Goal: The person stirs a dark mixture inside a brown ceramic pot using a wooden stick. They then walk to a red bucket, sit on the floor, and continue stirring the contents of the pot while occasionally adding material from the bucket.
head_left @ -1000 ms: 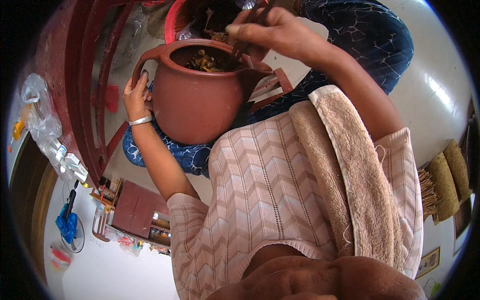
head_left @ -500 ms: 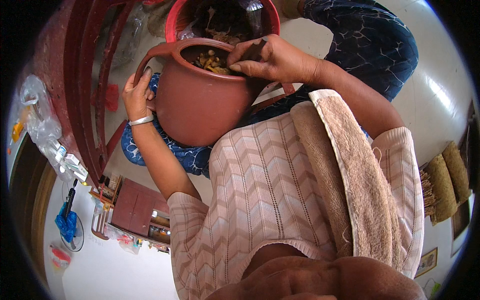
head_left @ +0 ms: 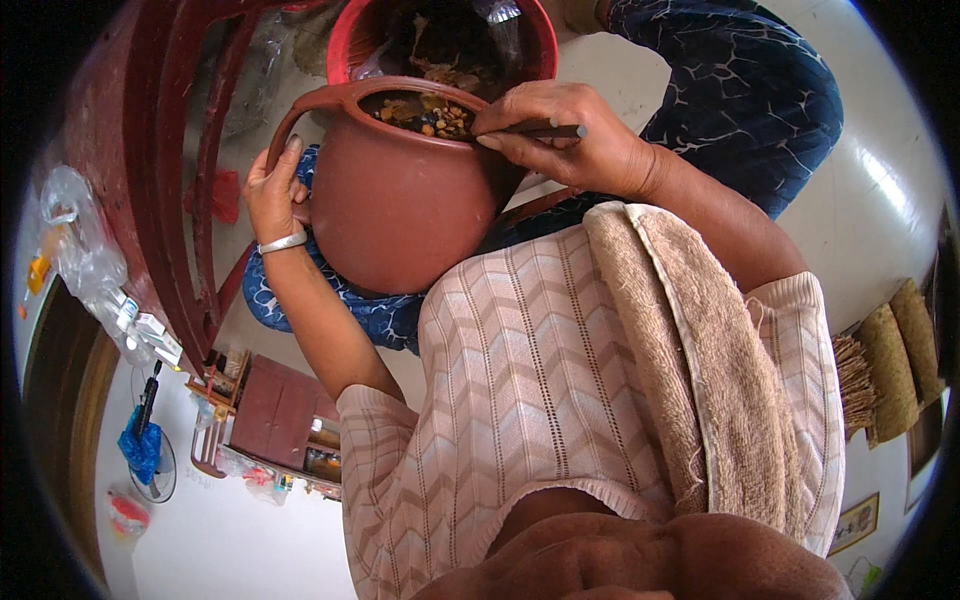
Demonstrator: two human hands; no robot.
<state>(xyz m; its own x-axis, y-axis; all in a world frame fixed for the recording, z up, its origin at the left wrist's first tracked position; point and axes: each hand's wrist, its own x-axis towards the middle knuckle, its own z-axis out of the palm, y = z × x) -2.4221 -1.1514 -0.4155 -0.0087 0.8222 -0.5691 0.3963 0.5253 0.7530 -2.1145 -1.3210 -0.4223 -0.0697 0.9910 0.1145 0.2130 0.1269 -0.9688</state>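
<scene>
A reddish-brown clay pot [head_left: 410, 210] with a big looped handle rests tilted on my lap, its mouth facing away from me. Inside lie dark and yellowish-brown chopped pieces [head_left: 440, 118], resembling herbs. My left hand [head_left: 276, 195] is closed round the pot's handle at its left side, thumb up. Over the right side of the rim, my right hand [head_left: 570, 135] grips a dark, slender stick [head_left: 555, 130]. One end of it sticks out past my fingers; the other end is hidden by the hand at the pot's mouth.
Just beyond the pot stands a red bucket [head_left: 343, 45] with dark scraps and clear plastic inside. Dark red wooden furniture [head_left: 150, 150] rises close on the left, with plastic bags [head_left: 80, 225] beside it. A brown towel [head_left: 690, 330] hangs over my right shoulder.
My right hand has turned and shifted slightly right, so the stick now lies nearly level instead of pointing up. More of the pot's contents shows. My left hand and the pot stay put.
</scene>
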